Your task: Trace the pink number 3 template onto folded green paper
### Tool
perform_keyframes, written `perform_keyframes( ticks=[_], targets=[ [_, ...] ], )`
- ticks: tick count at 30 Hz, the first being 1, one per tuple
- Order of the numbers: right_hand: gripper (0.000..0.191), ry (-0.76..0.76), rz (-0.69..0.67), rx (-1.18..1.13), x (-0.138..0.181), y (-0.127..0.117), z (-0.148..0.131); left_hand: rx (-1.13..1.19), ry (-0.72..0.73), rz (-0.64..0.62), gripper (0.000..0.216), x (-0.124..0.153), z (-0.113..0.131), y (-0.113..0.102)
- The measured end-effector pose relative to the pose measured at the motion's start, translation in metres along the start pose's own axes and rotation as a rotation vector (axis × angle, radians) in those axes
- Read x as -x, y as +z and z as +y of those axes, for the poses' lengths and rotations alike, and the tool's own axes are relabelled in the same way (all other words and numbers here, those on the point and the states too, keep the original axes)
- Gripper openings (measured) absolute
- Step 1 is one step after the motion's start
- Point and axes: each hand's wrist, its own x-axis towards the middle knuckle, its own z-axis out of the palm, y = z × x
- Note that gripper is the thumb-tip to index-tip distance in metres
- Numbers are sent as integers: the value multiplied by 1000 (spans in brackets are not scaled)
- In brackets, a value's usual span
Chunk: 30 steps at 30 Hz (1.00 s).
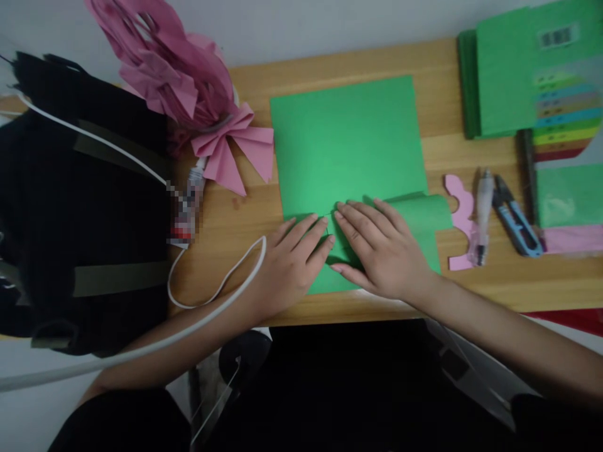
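A green paper sheet (346, 138) lies on the wooden table (438, 69), its near edge folded up into a rolled flap (424, 210). My left hand (289, 263) lies flat on the fold's left part, fingers stretched out and pointing right. My right hand (379, 248) presses flat on the fold beside it, fingers stretched out toward the left. The fingertips of both hands nearly meet at the middle of the fold. Neither hand grips anything.
Pink folded paper shapes (188, 81) and a glue tube (191, 194) lie at the left, beside a black bag (80, 207) with a white cable (211, 295). At the right are a pink cut-out (461, 213), a pen (483, 213), blue snips (516, 220) and a green paper pack (513, 69).
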Motion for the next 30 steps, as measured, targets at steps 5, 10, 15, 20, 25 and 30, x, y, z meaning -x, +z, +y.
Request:
perform_keyframes(
  ticks=[5, 10, 15, 20, 25, 30],
  targets=[
    [75, 22, -114, 25, 2, -2, -6, 52, -14, 5, 25, -1, 0, -1],
    [79, 55, -141, -31, 3, -2, -8, 117, -22, 8, 27, -1, -2, 2],
    [81, 56, -149, -3, 2, -3, -10, 168, -27, -10, 27, 0, -3, 1],
    [84, 28, -150, 13, 3, -3, -8, 187, -23, -57, 30, 2, -6, 0],
    [93, 8, -178, 7, 5, -3, -6, 194, 4, -59, 30, 3, -7, 0],
    [97, 16, -200, -9, 5, -4, -6, 204, 15, -99, 35, 4, -5, -2]
  ],
)
